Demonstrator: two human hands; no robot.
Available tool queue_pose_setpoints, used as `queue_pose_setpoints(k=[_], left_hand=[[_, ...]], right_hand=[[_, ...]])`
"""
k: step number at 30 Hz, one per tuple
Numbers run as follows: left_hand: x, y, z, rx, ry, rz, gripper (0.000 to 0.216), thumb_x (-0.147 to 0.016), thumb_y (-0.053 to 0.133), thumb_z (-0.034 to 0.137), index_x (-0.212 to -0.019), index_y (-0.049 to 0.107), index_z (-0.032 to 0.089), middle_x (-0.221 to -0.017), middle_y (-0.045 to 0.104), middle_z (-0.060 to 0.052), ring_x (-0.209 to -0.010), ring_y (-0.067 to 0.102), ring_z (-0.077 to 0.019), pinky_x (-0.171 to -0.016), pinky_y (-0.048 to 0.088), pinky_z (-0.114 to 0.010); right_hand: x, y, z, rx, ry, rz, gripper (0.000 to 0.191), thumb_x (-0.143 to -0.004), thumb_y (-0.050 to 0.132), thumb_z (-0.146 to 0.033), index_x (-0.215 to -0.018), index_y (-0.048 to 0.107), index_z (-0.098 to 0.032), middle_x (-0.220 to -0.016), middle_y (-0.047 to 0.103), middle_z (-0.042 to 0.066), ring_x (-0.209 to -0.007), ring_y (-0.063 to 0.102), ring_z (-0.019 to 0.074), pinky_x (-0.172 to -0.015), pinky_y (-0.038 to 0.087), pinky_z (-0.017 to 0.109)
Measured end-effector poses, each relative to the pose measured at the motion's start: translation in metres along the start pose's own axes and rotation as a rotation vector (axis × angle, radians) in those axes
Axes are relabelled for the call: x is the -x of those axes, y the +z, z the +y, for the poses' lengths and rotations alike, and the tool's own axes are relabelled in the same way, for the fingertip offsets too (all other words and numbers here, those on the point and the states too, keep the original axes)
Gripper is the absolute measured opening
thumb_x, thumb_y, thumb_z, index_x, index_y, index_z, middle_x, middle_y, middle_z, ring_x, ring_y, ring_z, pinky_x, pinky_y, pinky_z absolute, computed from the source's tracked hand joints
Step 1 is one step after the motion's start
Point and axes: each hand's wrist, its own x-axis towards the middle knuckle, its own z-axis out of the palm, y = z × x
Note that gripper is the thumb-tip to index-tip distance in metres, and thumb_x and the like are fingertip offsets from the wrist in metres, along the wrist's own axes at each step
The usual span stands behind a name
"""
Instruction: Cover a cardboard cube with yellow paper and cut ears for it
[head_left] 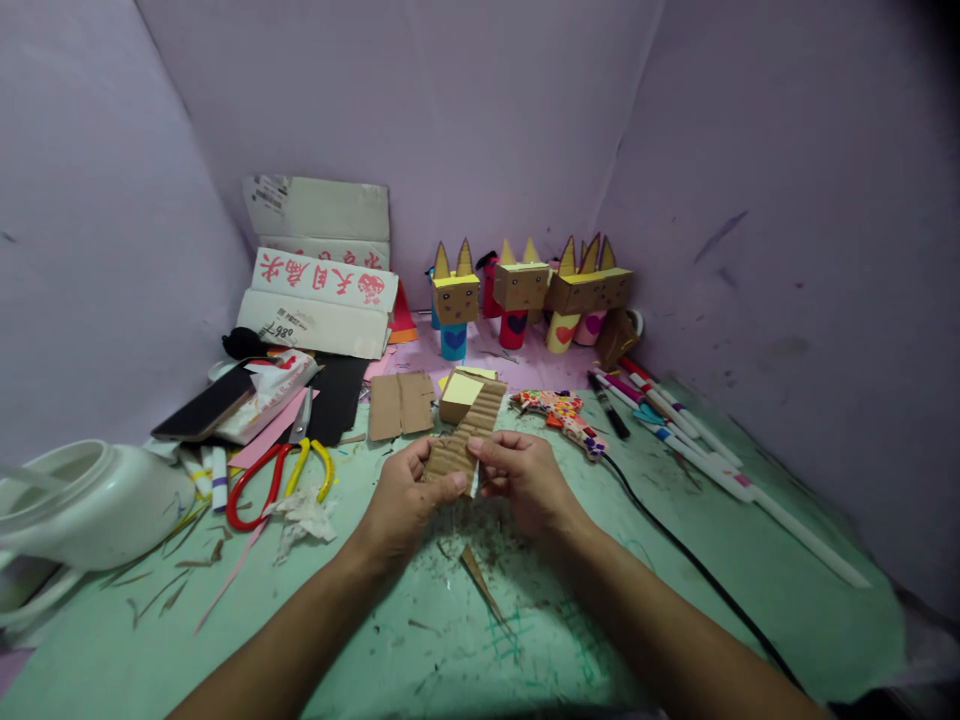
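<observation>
Corrugated cardboard (480,418) is held above the tabletop (840,640), in front of the small box (454,411). Left hand (405,495): grip clamped on its lower left. Right hand (529,480): grip pinched on the right edge. Support the broad end; press lightly, as the ridges could crush.

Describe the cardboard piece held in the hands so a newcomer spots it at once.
Start with the green tabletop and look near its middle, where the left hand and right hand come close together. Between them they hold the corrugated cardboard piece. Its exposed ridges set it apart from the smoother, flat brown cardboard lying just beyond the left hand.
</observation>
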Motion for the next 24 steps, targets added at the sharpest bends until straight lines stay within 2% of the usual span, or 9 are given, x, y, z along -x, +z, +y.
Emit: queue_pose_setpoints(k=[9,18,24], left_hand=[[0.0023,0.0025,0.0025,0.052,-0.027,-0.015,0.041,-0.057,0.073,0.015,-0.096,0.06,0.01,-0.088,0.068,-0.009,-0.078,0.061,-0.0181,-0.077,0.045,-0.031],[0.0012,0.0001,0.0028,-0.008,-0.041,0.042,0.036,-0.054,0.076,0.018,-0.086,0.063,0.011,-0.074,0.066,-0.004,-0.064,0.058,-0.0136,-0.06,0.043,-0.023],[0.0017,0.0016,0.0058,0.035,-0.092,0.092,0.035,-0.048,0.077,0.016,-0.081,0.065,0.011,-0.067,0.065,-0.003,-0.06,0.057,-0.0137,-0.058,0.042,-0.024]], right_hand=[[-0.001,-0.001,0.0015,0.002,-0.008,-0.027,0.021,-0.047,0.076,-0.028,-0.051,0.061,-0.014,-0.041,0.055,-0.003,-0.036,0.047,0.0077,-0.038,0.042,0.022],[-0.0011,-0.0008,0.004,0.057,-0.05,0.001,0.022,-0.048,0.074,-0.03,-0.05,0.058,-0.014,-0.04,0.05,-0.005,-0.035,0.04,0.0052,-0.032,0.026,0.018],[0.0004,-0.0014,0.0019,0.123,-0.007,-0.051,0.024,-0.051,0.073,-0.033,-0.053,0.057,-0.015,-0.041,0.05,-0.005,-0.035,0.041,0.006,-0.031,0.028,0.018]])
